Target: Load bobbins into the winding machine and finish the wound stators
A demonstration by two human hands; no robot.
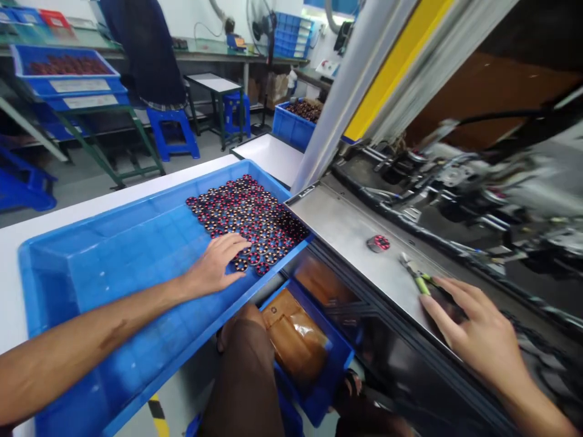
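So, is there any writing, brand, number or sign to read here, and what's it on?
No words or numbers can be read.
White labels on the blue crates at left: too blurred.
Small mark on the metal ledge, far corner: too small.
Floor tape: yellow and black stripes, no readable words.

right hand (pixel 483 328) hides part of the green pliers (pixel 421 284); top edge crops a seated person (pixel 148 57).
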